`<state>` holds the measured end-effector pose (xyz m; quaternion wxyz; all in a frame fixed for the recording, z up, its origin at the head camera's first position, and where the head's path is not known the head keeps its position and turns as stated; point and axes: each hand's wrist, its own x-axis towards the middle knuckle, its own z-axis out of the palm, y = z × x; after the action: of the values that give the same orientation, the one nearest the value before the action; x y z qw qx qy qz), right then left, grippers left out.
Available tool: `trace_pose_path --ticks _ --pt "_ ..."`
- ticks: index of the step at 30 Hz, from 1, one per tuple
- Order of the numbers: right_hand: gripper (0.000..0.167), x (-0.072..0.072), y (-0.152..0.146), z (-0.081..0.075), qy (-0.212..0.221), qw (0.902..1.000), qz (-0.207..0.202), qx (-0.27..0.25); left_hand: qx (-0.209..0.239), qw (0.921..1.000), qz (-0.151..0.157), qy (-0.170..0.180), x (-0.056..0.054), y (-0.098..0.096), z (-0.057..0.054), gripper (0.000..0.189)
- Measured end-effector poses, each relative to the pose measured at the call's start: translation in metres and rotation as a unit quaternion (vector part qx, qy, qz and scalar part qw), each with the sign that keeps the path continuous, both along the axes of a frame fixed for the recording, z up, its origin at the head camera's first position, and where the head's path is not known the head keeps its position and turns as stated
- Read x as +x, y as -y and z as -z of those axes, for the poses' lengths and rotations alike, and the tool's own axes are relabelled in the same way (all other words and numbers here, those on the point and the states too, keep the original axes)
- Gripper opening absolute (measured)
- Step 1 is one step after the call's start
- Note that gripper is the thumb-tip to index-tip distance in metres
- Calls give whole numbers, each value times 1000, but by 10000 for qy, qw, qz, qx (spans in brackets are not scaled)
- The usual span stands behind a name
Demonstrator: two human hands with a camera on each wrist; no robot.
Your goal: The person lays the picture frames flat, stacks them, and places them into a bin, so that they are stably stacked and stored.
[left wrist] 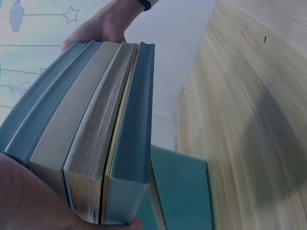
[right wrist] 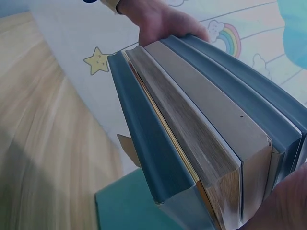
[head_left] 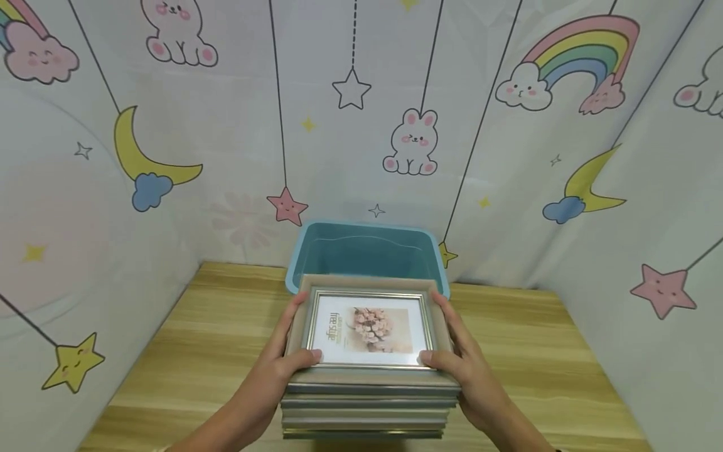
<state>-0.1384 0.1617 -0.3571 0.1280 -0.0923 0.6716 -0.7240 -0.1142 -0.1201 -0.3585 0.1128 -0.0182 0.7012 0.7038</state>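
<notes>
Several picture frames form a stack [head_left: 369, 405] held above the wooden table by both hands. The top picture frame [head_left: 361, 375] lies face up and shows pink flowers on a white mat. My left hand [head_left: 275, 364] grips the stack's left side, thumb on the top frame's front edge. On the opposite side my right hand [head_left: 474, 370] grips it likewise. In the left wrist view the frame edges [left wrist: 91, 115] look blue, beige and grey-brown, pressed together. A thin flat piece [right wrist: 128, 149] juts out beneath the stack in the right wrist view.
A blue plastic basin [head_left: 367, 254] stands behind the stack at the back of the wooden table [head_left: 536, 364]; the stack overlaps its near rim. A white cartoon-print curtain [head_left: 226, 125] encloses the table on the back and both sides.
</notes>
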Motion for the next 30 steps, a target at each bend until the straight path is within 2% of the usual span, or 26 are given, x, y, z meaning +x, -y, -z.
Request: trace_pose_path --ticks 9,18,23,30 --pt "86 -4 -3 -29 -79 9997 -201 66 86 9998 109 -150 -4 0 -25 84" --pt "85 -19 -2 -61 -323 9988 -364 113 176 9988 188 -409 -17 3 -59 82" --pt "85 -32 0 -75 -478 9982 -342 131 247 9980 313 -499 -30 5 -74 83" --pt "83 -60 3 -85 -537 9981 -203 229 391 9967 314 -633 -62 4 -83 84"
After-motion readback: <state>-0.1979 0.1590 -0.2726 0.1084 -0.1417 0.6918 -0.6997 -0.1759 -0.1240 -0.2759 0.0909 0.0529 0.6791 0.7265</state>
